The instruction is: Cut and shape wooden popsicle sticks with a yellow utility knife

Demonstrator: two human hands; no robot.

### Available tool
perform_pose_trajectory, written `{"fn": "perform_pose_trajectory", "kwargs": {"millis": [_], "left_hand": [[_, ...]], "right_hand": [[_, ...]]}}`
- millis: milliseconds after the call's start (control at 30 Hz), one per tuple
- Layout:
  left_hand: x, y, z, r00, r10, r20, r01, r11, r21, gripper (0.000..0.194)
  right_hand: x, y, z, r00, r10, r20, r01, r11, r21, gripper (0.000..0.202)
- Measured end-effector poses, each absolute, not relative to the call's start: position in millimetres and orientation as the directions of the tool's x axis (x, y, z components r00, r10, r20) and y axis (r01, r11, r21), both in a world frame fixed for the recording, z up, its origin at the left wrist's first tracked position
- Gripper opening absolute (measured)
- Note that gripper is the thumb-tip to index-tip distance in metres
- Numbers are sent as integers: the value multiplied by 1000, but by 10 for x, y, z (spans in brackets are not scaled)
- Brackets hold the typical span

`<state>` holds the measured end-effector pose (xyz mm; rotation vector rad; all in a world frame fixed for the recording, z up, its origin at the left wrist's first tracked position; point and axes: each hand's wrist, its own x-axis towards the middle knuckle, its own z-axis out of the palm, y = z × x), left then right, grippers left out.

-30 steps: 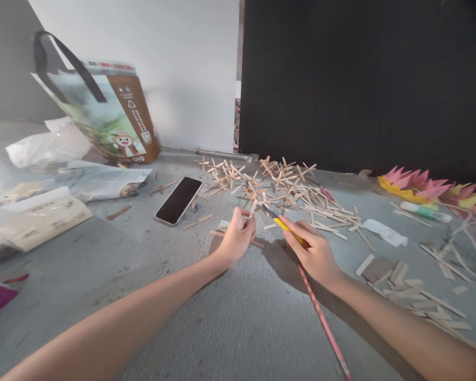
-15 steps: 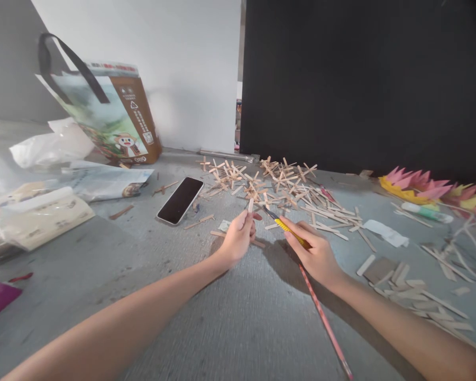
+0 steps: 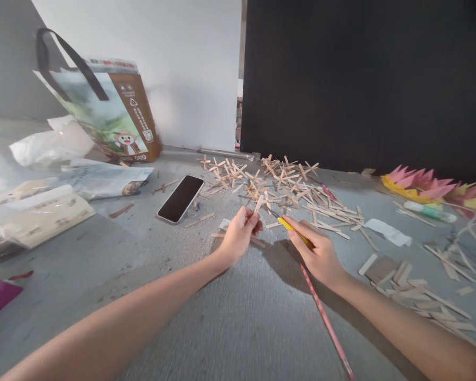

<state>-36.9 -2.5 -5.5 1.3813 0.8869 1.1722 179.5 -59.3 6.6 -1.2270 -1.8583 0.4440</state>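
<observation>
Pinched upright in my left hand [image 3: 241,233] is a short wooden craft stick [image 3: 258,203], its top end showing above the fingers. My right hand [image 3: 315,248] is closed around a yellow utility knife [image 3: 295,231]. The knife's dark blade [image 3: 273,212] points up and left, close to the stick; I cannot tell whether they touch. Behind both hands spreads a pile of wooden sticks [image 3: 285,180], several crossed into star shapes. A pink pencil [image 3: 327,323] lies on the grey surface [image 3: 174,328] below my right hand.
A black phone [image 3: 181,199] lies left of the pile. Farther left are a printed carrier bag [image 3: 122,116] and plastic packages [image 3: 43,217]. On the right are cut stick pieces [image 3: 424,296], a glue tube [image 3: 430,211], white paper [image 3: 387,233] and pink-yellow paper petals [image 3: 416,185].
The stick in my left hand now leans more to the right. The knife has shifted slightly right and its blade sits a little lower. Both hands keep their hold.
</observation>
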Motion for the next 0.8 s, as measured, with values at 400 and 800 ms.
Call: {"fn": "perform_pose_trajectory", "kwargs": {"millis": [400, 800], "left_hand": [[-354, -25, -80, 228, 963, 142, -34, -138, 990, 40], [-368, -62, -105, 271, 950, 152, 85, -181, 980, 38]], "right_hand": [[1826, -623, 18, -96, 927, 364, 509, 359, -782, 43], [1786, -651, 66, -212, 903, 374, 568, 425, -705, 45]]}}
